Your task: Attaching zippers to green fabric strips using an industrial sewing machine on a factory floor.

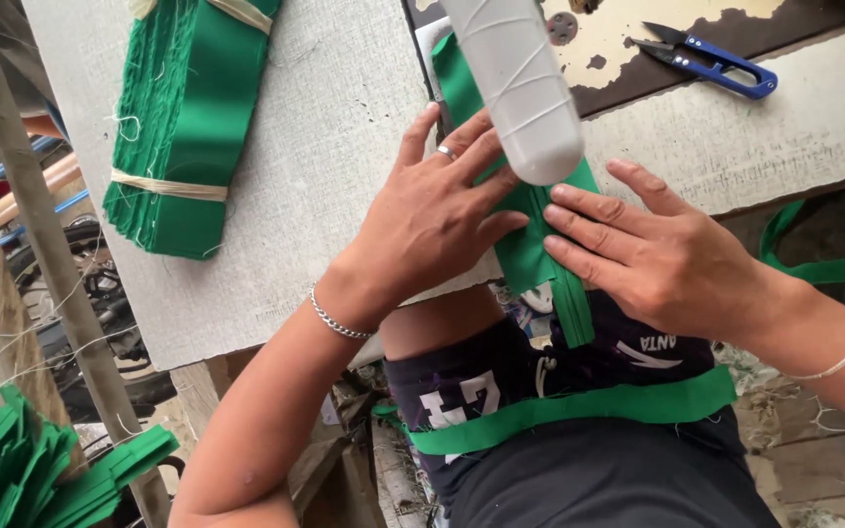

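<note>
Fabric in green, a folded strip (530, 249), lies pinned over the desk's (325, 176) near edge, left hand (432, 220) and right hand (657, 259) pressing flat with fingers spread, gripping nothing, apparently keeping the fold aligned. A pale thread-wrapped cylinder (520, 88) overhangs it; tied green bundle (188, 117) far-left, blue snips (711, 59) far-right.

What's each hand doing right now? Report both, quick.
Left hand: open, fingers flat, pressing the folded green fabric strip.
Right hand: open, fingers flat on the same strip.
</note>
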